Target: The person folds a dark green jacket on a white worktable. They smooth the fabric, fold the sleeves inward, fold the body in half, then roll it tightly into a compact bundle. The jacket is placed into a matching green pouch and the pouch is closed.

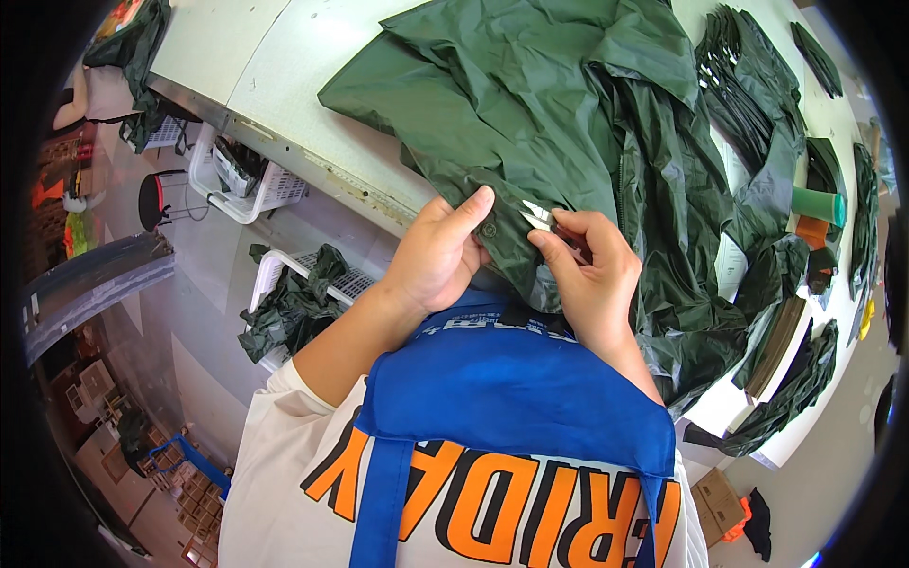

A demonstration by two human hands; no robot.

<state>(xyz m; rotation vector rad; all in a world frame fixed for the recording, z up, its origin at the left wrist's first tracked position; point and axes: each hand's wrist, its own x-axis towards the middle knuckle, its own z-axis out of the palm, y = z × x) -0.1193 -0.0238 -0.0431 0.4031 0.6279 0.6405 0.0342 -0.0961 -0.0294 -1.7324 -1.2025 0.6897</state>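
A dark green waterproof garment lies spread and crumpled over the table's front edge. My left hand pinches its edge between thumb and fingers, right beside a round dark button. In my right hand is a pair of small metal thread snips. The two pointed blades stand a little apart and lie against the green cloth, just right of the button. Most of the snips' body is hidden inside my fingers. A dark zip runs down the garment to the right of my right hand.
The pale table has a worn metal edge. Below it on the left stand a white basket and another basket heaped with green cloth. Stacked green pieces and a green cylinder are at right. A person's arm shows far left.
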